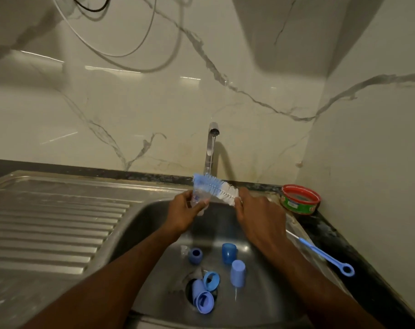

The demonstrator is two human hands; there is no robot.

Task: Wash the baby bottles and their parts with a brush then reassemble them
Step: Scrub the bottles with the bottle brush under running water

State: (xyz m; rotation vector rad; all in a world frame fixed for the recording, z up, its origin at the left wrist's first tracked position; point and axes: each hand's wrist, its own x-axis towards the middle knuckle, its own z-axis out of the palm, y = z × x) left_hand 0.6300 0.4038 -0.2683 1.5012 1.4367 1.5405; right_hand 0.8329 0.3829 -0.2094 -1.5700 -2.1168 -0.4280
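My left hand [183, 213] grips a clear baby bottle [199, 198] over the sink [154, 233]. My right hand [256, 214] holds a blue and white bottle brush [216, 187] by its handle end, with the bristles lying across the bottle's mouth. Water runs from the tap [212, 148] just behind the brush. On the sink floor lie several blue bottle parts: a collar ring [195, 255], a cap [229, 252], another cap [237, 273], and a ring [211, 280] and a cap [202, 300] at the drain.
A thin blue nipple brush [325, 255] lies on the sink's right rim. A red-rimmed round tub [300, 199] stands on the dark counter in the back right corner. The ribbed steel drainboard [54, 224] stretches to the left. Marble wall stands close behind the tap.
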